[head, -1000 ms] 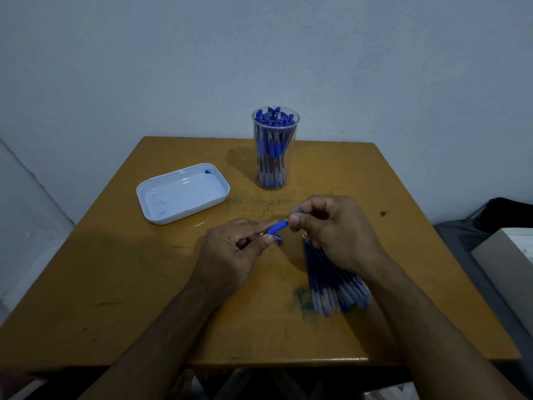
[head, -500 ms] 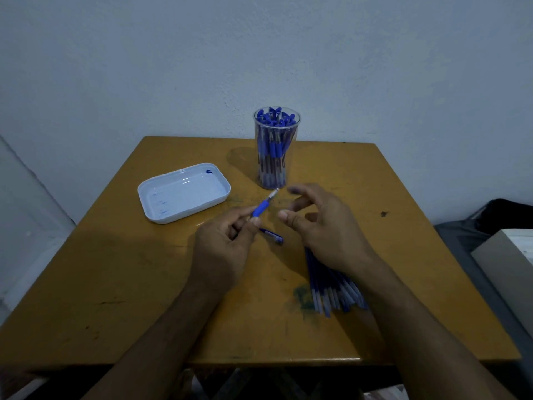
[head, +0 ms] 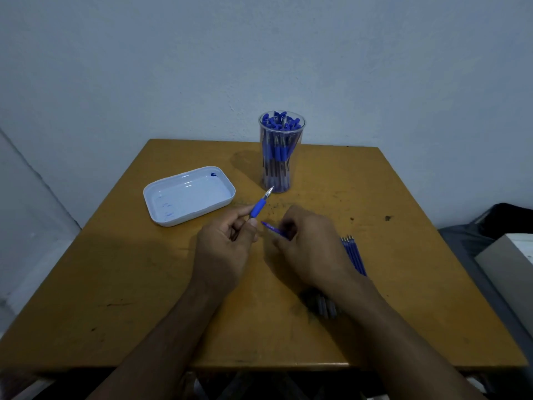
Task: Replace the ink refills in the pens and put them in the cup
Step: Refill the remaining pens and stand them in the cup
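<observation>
Left hand (head: 223,246) now grips pen (head: 261,204) alone, tip aimed at 1 o'clock toward cup (head: 281,153). Right hand (head: 310,245) let go, dropped to surface (head: 115,284), pinching pen cap (head: 274,228). Capping likely next.

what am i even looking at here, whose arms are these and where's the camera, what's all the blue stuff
There is no machine here: these are a person's two bare arms, filmed by one wide-angle camera worn on their head, looking forward and down at a yellow-brown table. The left hand holds a blue-gripped pen with its metal tip pointing away toward the cup. The right hand reaches down with its fingers curled round a small blue piece, probably the pen's cap. Beside and partly under the right arm lies a bundle of thin blue ink refills. A clear cup packed with blue pens stands at the back, and a shallow white tray with ink smudges sits to the left.
</observation>
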